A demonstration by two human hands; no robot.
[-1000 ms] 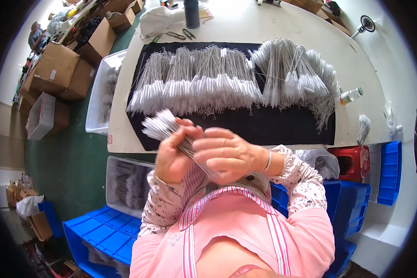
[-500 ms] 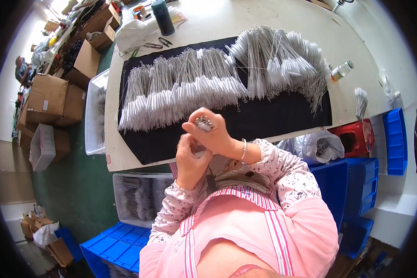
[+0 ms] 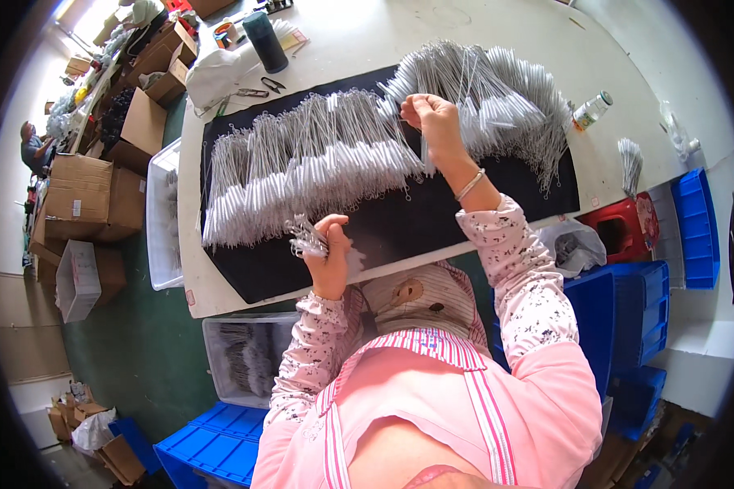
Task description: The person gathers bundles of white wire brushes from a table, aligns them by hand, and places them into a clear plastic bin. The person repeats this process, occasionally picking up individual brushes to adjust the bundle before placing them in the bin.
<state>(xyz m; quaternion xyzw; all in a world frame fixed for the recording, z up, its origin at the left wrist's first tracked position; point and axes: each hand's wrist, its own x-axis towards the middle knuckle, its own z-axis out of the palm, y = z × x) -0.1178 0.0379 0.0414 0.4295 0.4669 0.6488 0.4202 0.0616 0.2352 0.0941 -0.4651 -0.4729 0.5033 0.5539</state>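
My left hand, near the front edge of the black cloth, is closed round a bundle of small wire-handled brushes; their looped wire ends point up and away from me. My right hand is raised at the gap between two heaps of the same brushes. Its fingertips are pinched together, and whatever is between them is too small to make out. The left heap of brushes lies in a long row, white bristles toward me and wire handles away. The right heap of brushes is piled higher and partly behind my right hand.
Under the heaps, a black cloth covers part of the white table. Snips, a dark green cylinder and a glass jar stand or lie around it. Blue crates and a red stool are by the near right side.
My hands have come apart. The right one has moved away and up to the heaps; the left has dropped slightly leftward, keeping the brush bundle, which is now tilted left.
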